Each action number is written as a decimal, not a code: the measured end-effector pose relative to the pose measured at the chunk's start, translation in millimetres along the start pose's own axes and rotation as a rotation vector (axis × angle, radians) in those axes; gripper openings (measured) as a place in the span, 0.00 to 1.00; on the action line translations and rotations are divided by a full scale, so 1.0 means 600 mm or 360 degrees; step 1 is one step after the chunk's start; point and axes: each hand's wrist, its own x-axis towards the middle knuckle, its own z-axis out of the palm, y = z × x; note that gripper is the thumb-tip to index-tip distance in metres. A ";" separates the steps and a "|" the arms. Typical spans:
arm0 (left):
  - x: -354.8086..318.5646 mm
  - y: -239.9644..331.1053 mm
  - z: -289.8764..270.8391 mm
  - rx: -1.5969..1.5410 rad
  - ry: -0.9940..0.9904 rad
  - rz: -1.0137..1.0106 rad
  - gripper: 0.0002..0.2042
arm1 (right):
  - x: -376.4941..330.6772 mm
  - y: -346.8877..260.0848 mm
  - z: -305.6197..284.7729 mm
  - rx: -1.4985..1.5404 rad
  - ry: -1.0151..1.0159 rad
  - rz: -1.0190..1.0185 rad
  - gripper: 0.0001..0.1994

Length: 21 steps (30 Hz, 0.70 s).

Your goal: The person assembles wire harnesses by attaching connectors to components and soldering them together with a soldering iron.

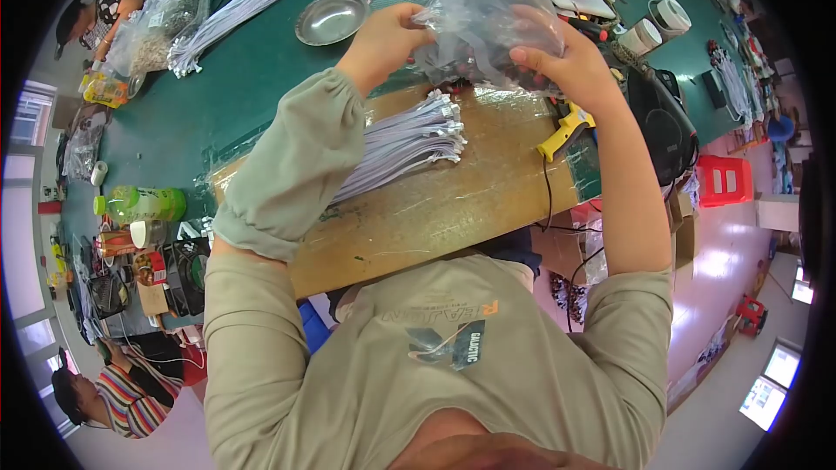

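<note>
A clear plastic bag (488,22) with small dark and red parts in its lower part is held up over the far edge of a brown board (435,218). My left hand (385,45) pinches the bag's left edge between thumb and fingers. On the right side, my right hand (570,65) grips the same bag, its thumb across the front and its other fingers partly behind the plastic. Below the bag, a bundle of white cables (405,148) with white connector ends lies on the board, partly covered by my left sleeve. A yellow glue gun (566,132) rests by the board's right edge.
A round metal dish (332,18) stands on the green table (252,91) beyond my left hand. More white cables (248,9) and filled bags lie far left. A black bag-like item (657,117) sits right of my right forearm. Two other people are at the left.
</note>
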 end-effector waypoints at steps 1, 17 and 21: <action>-0.002 -0.001 -0.001 -0.0003 -0.0005 -0.0003 0.13 | 0.006 -0.004 -0.004 -0.0099 -0.0029 0.0012 0.29; -0.097 -0.074 -0.119 0.1431 0.0519 -0.0122 0.17 | 0.026 -0.099 -0.010 -0.0265 -0.0063 -0.0019 0.29; -0.081 -0.081 -0.108 0.1438 0.0352 -0.0076 0.16 | 0.024 -0.102 -0.016 -0.0303 -0.0076 0.0001 0.30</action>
